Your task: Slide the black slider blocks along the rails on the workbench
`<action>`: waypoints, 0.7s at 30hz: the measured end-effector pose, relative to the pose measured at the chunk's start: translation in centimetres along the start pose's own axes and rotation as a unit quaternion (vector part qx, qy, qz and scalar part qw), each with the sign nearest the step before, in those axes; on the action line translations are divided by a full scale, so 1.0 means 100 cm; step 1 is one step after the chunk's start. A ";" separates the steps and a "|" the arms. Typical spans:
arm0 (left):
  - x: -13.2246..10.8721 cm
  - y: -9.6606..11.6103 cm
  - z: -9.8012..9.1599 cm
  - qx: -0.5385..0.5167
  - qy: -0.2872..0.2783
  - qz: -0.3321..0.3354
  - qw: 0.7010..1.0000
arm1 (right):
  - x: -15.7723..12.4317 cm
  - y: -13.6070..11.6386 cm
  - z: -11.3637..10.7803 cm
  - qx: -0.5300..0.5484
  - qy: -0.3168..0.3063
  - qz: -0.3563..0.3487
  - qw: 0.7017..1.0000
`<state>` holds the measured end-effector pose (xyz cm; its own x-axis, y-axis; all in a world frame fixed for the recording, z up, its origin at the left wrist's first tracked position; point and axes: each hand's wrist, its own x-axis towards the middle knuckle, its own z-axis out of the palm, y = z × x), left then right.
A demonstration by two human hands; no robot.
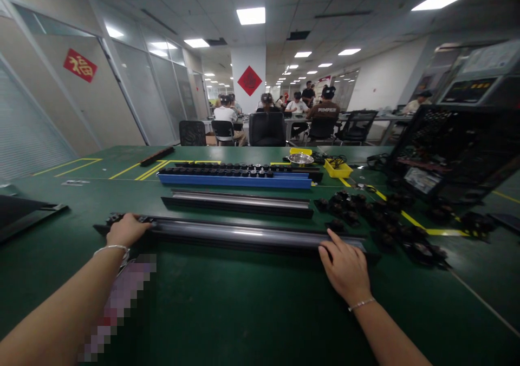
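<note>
A long black rail with a grey channel (227, 235) lies across the near side of the green table. My left hand (127, 231) is closed over its left end, fingers together. Small black parts (115, 218) sit in the channel beside that hand; what is under the fingers is hidden. My right hand (346, 263) lies at the rail's right end, fingers apart, with the index finger reaching over the far edge. A second, shorter black rail (244, 200) lies just beyond. Behind it is a blue rail (227, 181) with a row of black parts along it.
Many loose black parts (377, 214) are heaped at the right. A yellow bin (338, 170), a round metal dish (301, 159) and an open black case (439, 155) stand farther back. A dark flat object (28, 214) lies at left. People sit at distant tables.
</note>
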<state>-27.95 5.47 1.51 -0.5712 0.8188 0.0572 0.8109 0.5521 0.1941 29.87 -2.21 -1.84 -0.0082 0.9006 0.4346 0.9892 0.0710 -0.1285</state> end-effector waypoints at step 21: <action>-0.025 0.028 -0.011 0.005 -0.048 -0.039 0.998 | 0.000 0.003 -0.001 0.014 -0.005 -0.002 1.000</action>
<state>-24.42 4.77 3.03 -0.6185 0.7840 -0.0529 0.7656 0.6165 0.1839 30.16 -2.18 -1.78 -0.0133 0.9046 0.4260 0.9848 0.0856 -0.1511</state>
